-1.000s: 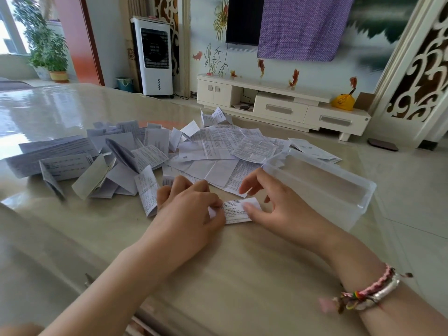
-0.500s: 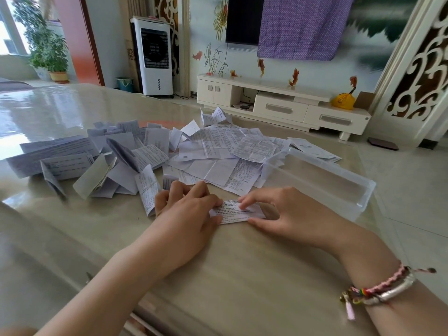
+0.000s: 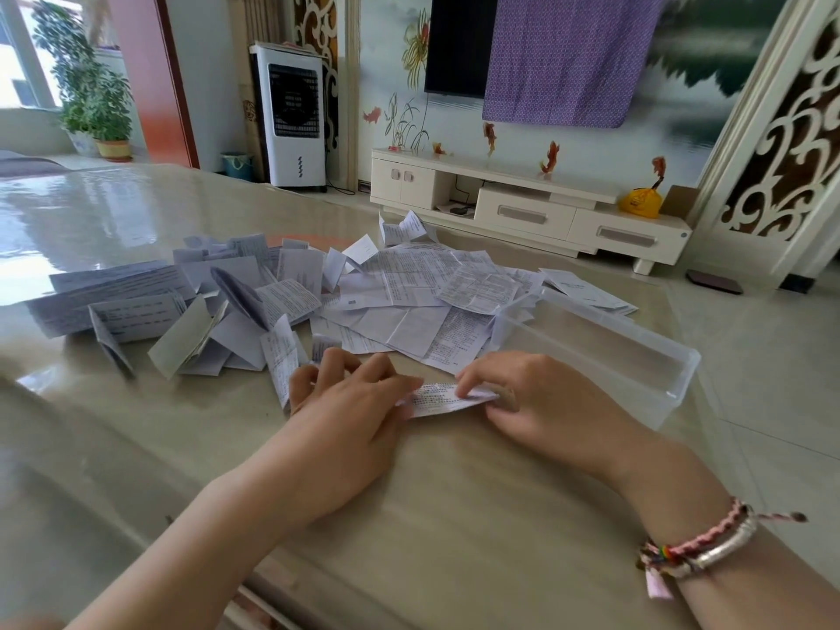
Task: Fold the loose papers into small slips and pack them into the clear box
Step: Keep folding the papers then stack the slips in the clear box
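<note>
Head view, looking down over a glossy beige table (image 3: pixel 454 516). Both hands work one printed paper slip (image 3: pixel 443 399) lying just below frame centre. Left hand (image 3: pixel 350 402) sits at 9 o'clock of the slip, fingers curled, thumb and forefinger pinching the slip's left end. Right hand (image 3: pixel 541 402) sits at 3 o'clock of it, fingers curled over the right end and pressing it to the table; the thumb is tucked under and its contact is hard to read. The slip is narrow, partly folded, its print facing up, and it touches the tabletop between the two hands. Clear plastic box (image 3: pixel 654 384) stands at 2 o'clock of the right hand, just beside it, open-topped; nothing can be made out inside. Pile of loose papers (image 3: pixel 409 288) spreads at 12 o'clock of the hands, flat creased sheets overlapping one another, its right edge touching the box's left end. Folded papers (image 3: pixel 191 338) lie and stand tented at 10 o'clock of the left hand, some upright on their edges. Braided bracelets (image 3: pixel 700 545) ring the right wrist at lower right. Beyond the table: white TV cabinet (image 3: pixel 522 206) at 12 o'clock, purple cloth (image 3: pixel 568 56) draped over a dark screen above it, white air cooler (image 3: pixel 291 115) at 11 o'clock, potted plant (image 3: pixel 91 93) at far 10 o'clock.
</note>
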`<state>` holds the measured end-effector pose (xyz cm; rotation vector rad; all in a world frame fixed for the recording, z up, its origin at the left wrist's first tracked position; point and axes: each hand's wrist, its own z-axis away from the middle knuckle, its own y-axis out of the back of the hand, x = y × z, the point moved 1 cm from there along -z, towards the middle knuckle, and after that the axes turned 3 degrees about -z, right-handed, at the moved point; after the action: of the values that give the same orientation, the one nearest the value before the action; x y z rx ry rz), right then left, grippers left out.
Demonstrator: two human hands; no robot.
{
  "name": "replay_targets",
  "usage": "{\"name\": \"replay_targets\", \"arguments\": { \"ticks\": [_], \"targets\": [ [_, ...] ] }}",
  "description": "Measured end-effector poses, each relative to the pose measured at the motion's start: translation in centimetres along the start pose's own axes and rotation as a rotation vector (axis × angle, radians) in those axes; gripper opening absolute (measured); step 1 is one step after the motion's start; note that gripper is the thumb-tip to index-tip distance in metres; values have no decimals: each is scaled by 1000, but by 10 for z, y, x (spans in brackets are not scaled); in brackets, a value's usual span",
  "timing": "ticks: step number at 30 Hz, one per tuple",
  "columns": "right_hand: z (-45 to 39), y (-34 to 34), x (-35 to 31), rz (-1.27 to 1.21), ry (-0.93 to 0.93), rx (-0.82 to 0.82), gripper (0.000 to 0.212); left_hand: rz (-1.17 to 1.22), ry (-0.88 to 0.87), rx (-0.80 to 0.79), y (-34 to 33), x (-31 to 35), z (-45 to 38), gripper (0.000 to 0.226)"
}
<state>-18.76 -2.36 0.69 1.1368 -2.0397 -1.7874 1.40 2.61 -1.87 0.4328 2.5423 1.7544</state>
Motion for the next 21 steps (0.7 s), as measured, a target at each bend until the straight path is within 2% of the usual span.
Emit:
{"name": "replay_targets", "arguments": {
  "ticks": [5, 9, 12, 17, 19, 21],
  "targets": [
    [-1, 3, -2, -98, 46, 84, 22, 33, -58, 113, 2, -9, -1, 31],
    [4, 8, -11, -331, 26, 88, 17, 16, -132, 146, -1, -11, -3, 24],
    [7, 10, -17, -393, 40, 32, 15, 47, -127, 121, -2, -10, -3, 30],
    [6, 9, -24, -443, 56, -40, 7, 89, -126, -44, -1, -8, -1, 45],
    [4, 6, -22, -481, 23, -72, 9, 91, -101, -34, -1, -9, 1, 46],
    [0, 1, -20, -512, -28, -83, 7, 97, -34, 28, 0, -10, 0, 35]
  ]
}}
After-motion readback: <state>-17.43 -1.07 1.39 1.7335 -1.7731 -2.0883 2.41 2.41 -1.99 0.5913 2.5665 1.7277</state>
